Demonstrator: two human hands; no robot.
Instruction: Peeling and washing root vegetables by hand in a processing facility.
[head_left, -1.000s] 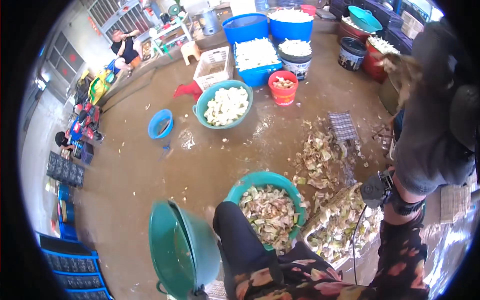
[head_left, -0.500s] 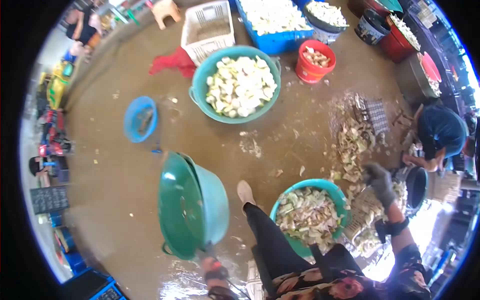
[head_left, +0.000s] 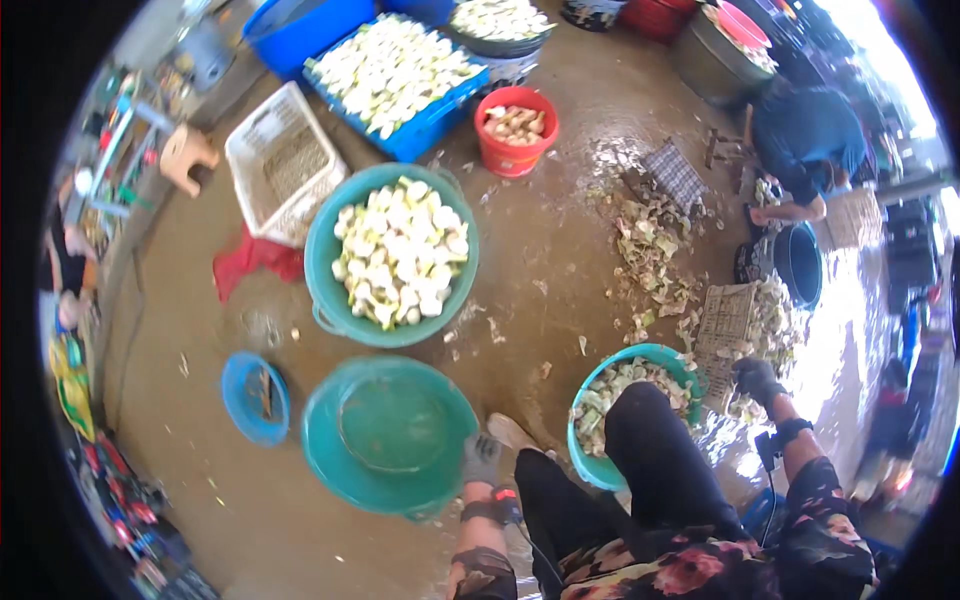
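My left hand [head_left: 482,459], in a grey glove, is closed on the right rim of a green tub [head_left: 325,465]. The tub stands upright on the wet floor, with nothing but a faint ring visible inside. In a dark glove, my right hand [head_left: 758,382] is over the near end of a woven crate [head_left: 727,318] with pale leafy trimmings spilling beside it. Its fingers are too dark and small to read. Between my hands, close to my knee, sits a teal tub [head_left: 661,352] full of leafy trimmings.
Ahead is a green tub [head_left: 318,262] of trimmed white vegetables. Beyond it stand a white crate [head_left: 240,150], a blue crate [head_left: 405,148] of white pieces and a red bucket [head_left: 508,160]. A blue basin [head_left: 232,400] sits left. At right, a person [head_left: 810,135] bends over scattered trimmings.
The green tub at my left hand has come down from tilted on its side to upright. My left hand has moved up to its right rim. My view has turned, and my right hand is lower.
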